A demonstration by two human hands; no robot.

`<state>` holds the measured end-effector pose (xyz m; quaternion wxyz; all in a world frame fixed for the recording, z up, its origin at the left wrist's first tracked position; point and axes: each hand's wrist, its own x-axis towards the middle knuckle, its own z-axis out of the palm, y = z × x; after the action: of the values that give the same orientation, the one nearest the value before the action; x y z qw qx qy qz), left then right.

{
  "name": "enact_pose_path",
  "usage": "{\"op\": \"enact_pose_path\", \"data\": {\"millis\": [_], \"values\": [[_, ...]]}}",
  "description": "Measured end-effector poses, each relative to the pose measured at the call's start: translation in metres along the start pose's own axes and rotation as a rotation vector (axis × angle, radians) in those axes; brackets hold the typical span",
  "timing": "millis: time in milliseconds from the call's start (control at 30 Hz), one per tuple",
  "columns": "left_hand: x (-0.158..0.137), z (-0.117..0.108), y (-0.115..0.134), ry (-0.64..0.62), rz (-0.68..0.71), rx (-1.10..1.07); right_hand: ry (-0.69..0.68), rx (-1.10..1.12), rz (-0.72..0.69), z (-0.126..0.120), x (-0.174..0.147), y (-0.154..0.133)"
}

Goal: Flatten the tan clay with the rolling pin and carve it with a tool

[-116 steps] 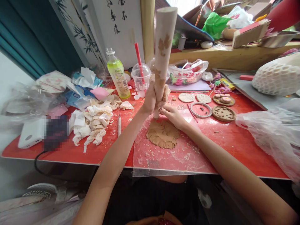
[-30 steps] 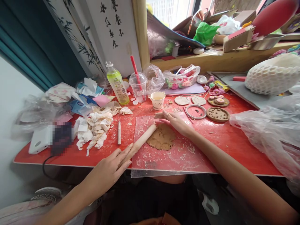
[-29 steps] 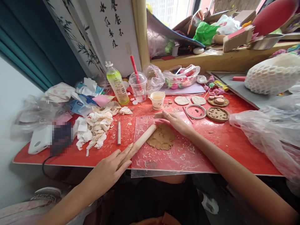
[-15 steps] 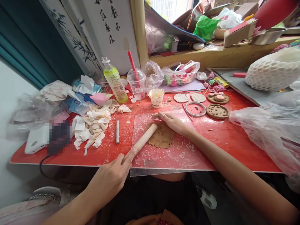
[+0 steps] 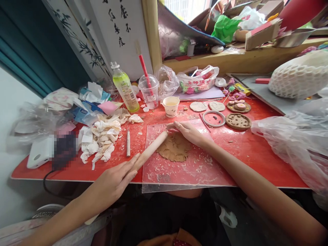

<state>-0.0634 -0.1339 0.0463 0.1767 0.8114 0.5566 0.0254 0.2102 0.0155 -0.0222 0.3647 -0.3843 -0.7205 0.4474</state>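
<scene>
A pale wooden rolling pin slants over the left edge of a flat, uneven slab of brown clay. My left hand is closed on the pin's near end, with the fingers and thumb along its sides. At the far end, my right hand lies open over the clay's upper edge. Its fingers are stretched out beside the pin's tip; I cannot tell whether they touch it. Under the clay is a clear plastic sheet with clay scraps on it, overhanging the table's front edge.
On the red table lie crumpled tissues and a slim tool. Behind stand a green drink bottle, plastic cup and paper cup. A ring and clay discs lie right; a plastic bag drapes there.
The rolling pin has shifted left across the clay, uncovering more of the slab. My left hand has moved left and down, its fingers straighter. My right hand has barely moved.
</scene>
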Motion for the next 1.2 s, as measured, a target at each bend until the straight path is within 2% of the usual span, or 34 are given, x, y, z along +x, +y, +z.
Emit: {"op": "enact_pose_path", "data": {"millis": [133, 267, 400, 500, 600, 800, 900, 967, 1033, 1100, 1200], "values": [[-0.002, 0.0, -0.004, -0.147, -0.26, -0.394, 0.005, -0.033, 0.002, -0.001, 0.0, -0.002], [-0.005, 0.007, -0.004, -0.267, -0.37, -0.69, 0.002, 0.005, 0.025, -0.002, -0.001, -0.002], [-0.003, 0.01, -0.003, -0.297, -0.455, -0.777, -0.017, 0.051, 0.042, -0.002, -0.001, -0.002], [0.0, 0.008, -0.003, -0.303, -0.431, -0.807, -0.021, 0.033, 0.041, -0.002, -0.001, -0.002], [0.002, 0.006, -0.004, -0.3, -0.375, -0.747, -0.021, -0.018, 0.001, -0.001, 0.0, 0.0], [-0.007, 0.024, 0.003, -0.081, -0.09, -0.084, -0.036, -0.132, -0.058, -0.001, 0.001, 0.004], [-0.013, 0.033, 0.009, -0.069, -0.021, 0.132, -0.036, -0.135, -0.068, -0.001, 0.002, 0.005], [-0.012, 0.028, 0.009, -0.069, 0.01, 0.253, -0.037, -0.144, -0.072, -0.001, 0.002, 0.005], [-0.008, 0.015, 0.007, -0.083, 0.034, 0.246, -0.028, -0.157, -0.069, -0.001, 0.001, 0.004], [-0.003, 0.0, 0.001, -0.075, 0.041, 0.139, -0.012, -0.169, -0.063, -0.001, 0.001, 0.002], [-0.002, -0.011, -0.007, -0.006, 0.033, 0.027, -0.008, -0.187, -0.056, -0.001, 0.001, -0.001]]}}
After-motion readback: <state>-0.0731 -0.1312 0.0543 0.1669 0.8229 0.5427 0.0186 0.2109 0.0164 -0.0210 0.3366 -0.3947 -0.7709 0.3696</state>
